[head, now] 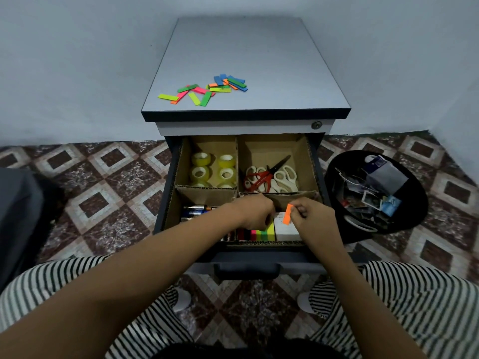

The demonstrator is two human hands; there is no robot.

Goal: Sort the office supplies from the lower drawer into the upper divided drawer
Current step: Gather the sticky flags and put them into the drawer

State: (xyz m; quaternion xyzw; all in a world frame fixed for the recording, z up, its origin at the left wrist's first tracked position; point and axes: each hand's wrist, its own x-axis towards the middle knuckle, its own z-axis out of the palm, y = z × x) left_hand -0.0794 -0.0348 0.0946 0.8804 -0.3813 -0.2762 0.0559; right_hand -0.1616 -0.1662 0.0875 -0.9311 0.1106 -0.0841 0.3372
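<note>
Over the front of the divided drawer [309,164], right hand [312,222] pinched an orange tab [287,214], left hand [255,213] curled beside it, grip unclear

Sticky flags [204,90] lie on the cabinet top [246,55]. Below it, the open drawer [285,255] holds tape rolls [212,169] back-left, scissors [270,176] back-right, batteries [194,211] front-left, and note pads [261,233] left of a box [285,230] front-right. The right hand [311,221] holds one flag [287,215] over the box. A bin [334,167] stands on the floor [103,177] right of the cabinet.
</note>
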